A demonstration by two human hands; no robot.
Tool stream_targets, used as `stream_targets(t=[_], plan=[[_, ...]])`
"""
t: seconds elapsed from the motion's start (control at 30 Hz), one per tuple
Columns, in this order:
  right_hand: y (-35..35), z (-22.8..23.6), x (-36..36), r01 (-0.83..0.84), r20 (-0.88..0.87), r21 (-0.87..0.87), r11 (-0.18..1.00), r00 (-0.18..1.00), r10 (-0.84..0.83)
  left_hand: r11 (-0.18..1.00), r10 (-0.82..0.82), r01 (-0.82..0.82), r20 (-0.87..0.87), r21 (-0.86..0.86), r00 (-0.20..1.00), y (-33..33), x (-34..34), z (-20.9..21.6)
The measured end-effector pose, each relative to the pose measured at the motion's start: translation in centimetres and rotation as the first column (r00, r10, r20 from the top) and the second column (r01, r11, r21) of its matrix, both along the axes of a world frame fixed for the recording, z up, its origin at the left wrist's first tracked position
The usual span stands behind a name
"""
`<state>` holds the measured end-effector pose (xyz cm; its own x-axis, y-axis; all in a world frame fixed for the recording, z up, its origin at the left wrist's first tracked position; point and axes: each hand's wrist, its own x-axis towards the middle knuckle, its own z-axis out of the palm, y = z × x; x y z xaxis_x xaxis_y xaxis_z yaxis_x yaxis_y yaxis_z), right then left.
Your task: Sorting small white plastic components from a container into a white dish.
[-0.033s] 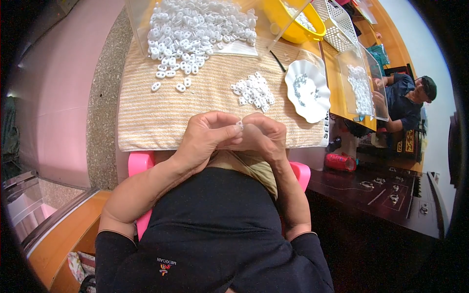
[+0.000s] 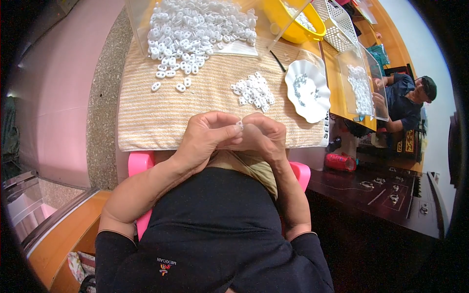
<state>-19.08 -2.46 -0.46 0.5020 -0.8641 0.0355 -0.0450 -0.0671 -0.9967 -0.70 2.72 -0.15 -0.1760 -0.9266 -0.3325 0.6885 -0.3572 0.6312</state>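
Observation:
In front of me, just above the towel's near edge, my two hands meet with fingertips together. My left hand (image 2: 210, 132) is closed, pinching a small white plastic piece (image 2: 240, 124) between thumb and forefinger. My right hand (image 2: 266, 134) is closed too, its bent fingers against the same spot; whatever it grips is hidden behind the fingers and slightly smeared. Just beyond lies a small heap of white plastic pieces with holes (image 2: 254, 91). To its right, a white scallop-edged dish (image 2: 316, 110) holds tiny silvery metal parts (image 2: 307, 90).
A striped towel (image 2: 146, 117) covers the table. A clear bin (image 2: 141, 29) at the back spills two-holed white ovals (image 2: 195, 34). A dark thin stick (image 2: 278, 61), yellow basin (image 2: 278, 24) and white perforated basket (image 2: 337, 29) stand back right. Another person (image 2: 405, 97) sits beside a clear box (image 2: 349, 97).

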Motion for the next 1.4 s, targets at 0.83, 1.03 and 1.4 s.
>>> stream_targets(t=[0.83,1.03,1.4], plan=[[0.6,0.8,0.6,-0.005,-0.128,-0.184,0.983,0.992,-0.019,0.999,-0.011,0.016,0.118,-0.037,0.993,0.3,-0.1,-0.1],[0.6,1.6,0.8,0.025,-0.069,0.044,0.999,0.997,-0.022,0.997,0.003,0.007,0.125,-0.079,0.992,0.0,-0.1,-0.5],[-0.3,-0.1,-0.4,-0.013,-0.025,0.136,0.991,1.000,0.016,1.000,-0.013,0.014,0.068,-0.019,0.998,-0.2,-0.2,-0.5]])
